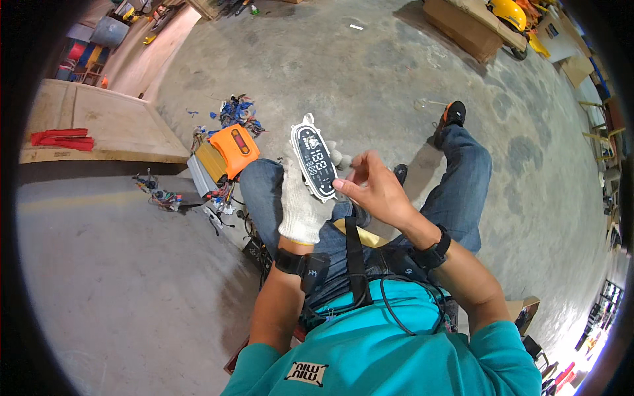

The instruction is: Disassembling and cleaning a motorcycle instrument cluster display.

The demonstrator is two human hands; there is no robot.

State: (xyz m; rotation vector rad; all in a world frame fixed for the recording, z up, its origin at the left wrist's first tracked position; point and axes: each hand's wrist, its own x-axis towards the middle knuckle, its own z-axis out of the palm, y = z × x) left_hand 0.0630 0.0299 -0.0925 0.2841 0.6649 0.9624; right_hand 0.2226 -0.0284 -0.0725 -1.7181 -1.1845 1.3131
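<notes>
An oval instrument display panel (316,162) with a white rim, small mounting tabs and a dark face with light digits and symbols is held tilted above my lap. My left hand (302,210), in a whitish knitted glove, is closed around it from behind and below, with its grey-white fingertips past the right edge. My bare right hand (382,191) is at the panel's lower right edge, its thumb on the rim and its other fingers curled. Whether those fingers reach behind the panel is hidden.
Beside my left knee stand an orange-fronted device (234,150) and a metal-cased box (201,173). Cut wires (241,113) lie in piles on the concrete floor. Red gloves (63,139) rest on a wooden board (119,122) at left. A cardboard box (462,30) stands far right.
</notes>
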